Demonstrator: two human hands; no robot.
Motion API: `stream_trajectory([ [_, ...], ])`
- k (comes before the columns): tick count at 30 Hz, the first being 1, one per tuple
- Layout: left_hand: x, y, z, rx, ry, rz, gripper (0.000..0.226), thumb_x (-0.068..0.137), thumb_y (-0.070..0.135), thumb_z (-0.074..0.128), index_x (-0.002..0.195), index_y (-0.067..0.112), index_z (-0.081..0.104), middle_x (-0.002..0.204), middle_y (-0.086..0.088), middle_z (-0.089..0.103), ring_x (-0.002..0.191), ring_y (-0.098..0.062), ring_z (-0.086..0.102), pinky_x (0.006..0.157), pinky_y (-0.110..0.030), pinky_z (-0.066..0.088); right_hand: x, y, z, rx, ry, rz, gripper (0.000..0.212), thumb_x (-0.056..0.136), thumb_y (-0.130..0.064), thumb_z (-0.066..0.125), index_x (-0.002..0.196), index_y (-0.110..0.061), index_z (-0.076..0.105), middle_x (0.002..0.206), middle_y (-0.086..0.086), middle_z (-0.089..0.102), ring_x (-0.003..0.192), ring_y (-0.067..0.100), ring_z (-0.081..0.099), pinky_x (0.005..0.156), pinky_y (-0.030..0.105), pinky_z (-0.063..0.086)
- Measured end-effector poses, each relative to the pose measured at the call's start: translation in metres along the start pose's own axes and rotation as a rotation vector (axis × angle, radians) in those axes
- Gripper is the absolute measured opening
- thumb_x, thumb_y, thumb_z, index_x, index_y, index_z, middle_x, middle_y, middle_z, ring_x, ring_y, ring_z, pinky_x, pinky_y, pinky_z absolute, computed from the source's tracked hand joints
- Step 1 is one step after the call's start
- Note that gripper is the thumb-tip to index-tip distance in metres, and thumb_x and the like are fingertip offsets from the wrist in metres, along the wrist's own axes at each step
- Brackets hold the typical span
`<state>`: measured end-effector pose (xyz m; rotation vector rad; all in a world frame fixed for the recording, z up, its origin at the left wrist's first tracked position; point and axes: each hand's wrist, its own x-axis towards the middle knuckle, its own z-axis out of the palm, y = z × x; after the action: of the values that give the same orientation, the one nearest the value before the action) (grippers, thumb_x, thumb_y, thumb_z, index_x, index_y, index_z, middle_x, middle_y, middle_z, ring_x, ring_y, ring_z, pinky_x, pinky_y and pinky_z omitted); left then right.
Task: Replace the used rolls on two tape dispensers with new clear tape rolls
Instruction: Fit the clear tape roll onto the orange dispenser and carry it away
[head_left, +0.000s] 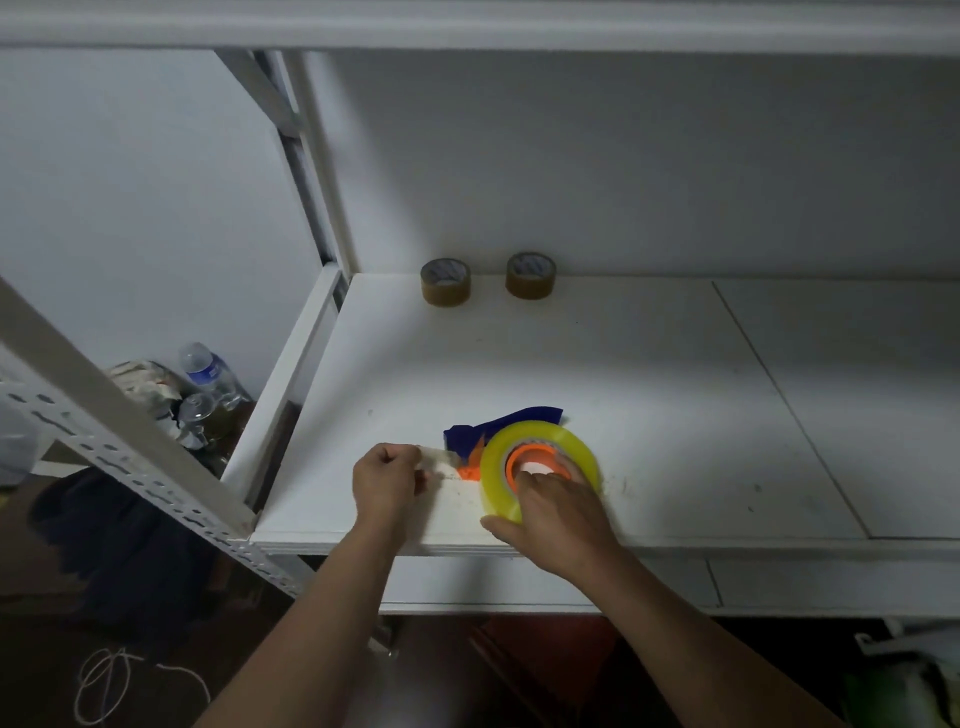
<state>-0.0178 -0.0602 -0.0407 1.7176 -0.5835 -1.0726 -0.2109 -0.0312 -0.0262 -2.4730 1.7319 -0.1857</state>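
My right hand (558, 512) lies flat over the big clear tape roll with the yellowish tint (537, 467), fingers spread on its face and thumb hooked under the near rim, pressing it down rather than gripping. The roll sits on the orange-hubbed blue plastic tape dispenser (501, 428), near the front edge of the white shelf board (675, 415). My left hand (388, 480), just left of the roll, is pinched closed on the free clear tape end (441, 457), which is drawn out toward it. I judge the roll to be stiff, fairly heavy and slick on its outer wrap; best held by the rim or core. The strip is thin and sticky, so it tends to fold onto itself. Two small brown used tape rolls (445, 282) stand well behind the roll at the back wall.
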Motion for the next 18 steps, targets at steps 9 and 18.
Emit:
stream_trajectory([
  [9, 0.007, 0.009, -0.005, -0.022, 0.059, -0.034, 0.009, 0.082, 0.004, 0.059, 0.086, 0.0, 0.067, 0.072, -0.01, 0.069, 0.054, -0.014, 0.06, 0.057, -0.024, 0.048, -0.005, 0.008, -0.001, 0.005, -0.029, -0.039, 0.051, 0.083, -0.059, 0.05, 0.109, -0.016, 0.055, 0.103, 0.001, 0.068, 0.099, 0.02, 0.061, 0.116, 0.038, 0.012],
  [18, 0.025, 0.011, -0.018, -0.002, -0.039, -0.056, 0.008, 0.078, 0.006, 0.063, 0.085, 0.004, 0.067, 0.067, -0.01, 0.071, 0.069, -0.023, 0.067, 0.08, -0.036, 0.054, -0.005, 0.002, -0.007, -0.004, -0.087, -0.034, 0.054, 0.079, -0.054, 0.052, 0.118, -0.017, 0.047, 0.104, 0.002, 0.066, 0.098, 0.023, 0.06, 0.117, 0.042, 0.01],
])
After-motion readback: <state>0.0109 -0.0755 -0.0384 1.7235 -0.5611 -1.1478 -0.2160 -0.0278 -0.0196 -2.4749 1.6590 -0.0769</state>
